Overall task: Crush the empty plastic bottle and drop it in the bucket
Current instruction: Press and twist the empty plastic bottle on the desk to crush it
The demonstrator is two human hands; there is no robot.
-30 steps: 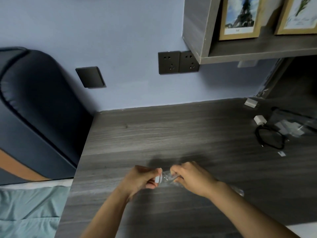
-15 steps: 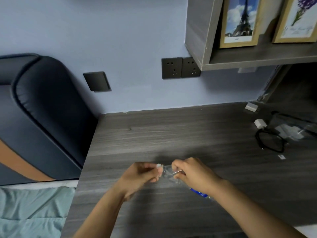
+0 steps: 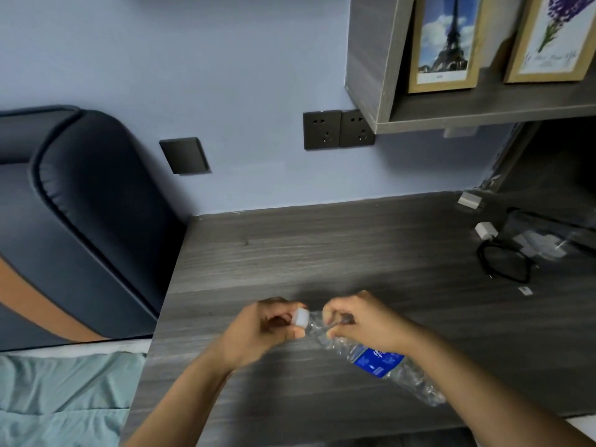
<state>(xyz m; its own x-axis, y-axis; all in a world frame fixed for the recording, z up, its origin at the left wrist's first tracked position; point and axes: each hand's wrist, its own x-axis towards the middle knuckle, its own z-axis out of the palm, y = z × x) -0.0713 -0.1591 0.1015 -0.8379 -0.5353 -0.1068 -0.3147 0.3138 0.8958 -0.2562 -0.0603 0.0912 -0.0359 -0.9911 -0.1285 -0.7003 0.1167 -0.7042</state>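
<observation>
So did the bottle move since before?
Yes. The bottle swung its bottom end toward the person, farther from the black cable.

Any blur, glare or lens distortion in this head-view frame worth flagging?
Head view: left hand slightly motion-smeared; bottle fairly sharp, label readable only as blue; wide-angle bending of the shelf and desk edges; soft hand shadow on desk; right corner dim; no strong glare.

Crinkled clear plastic bottle (image 3: 348, 346); matt woodgrain desk (image 3: 354, 253).
</observation>
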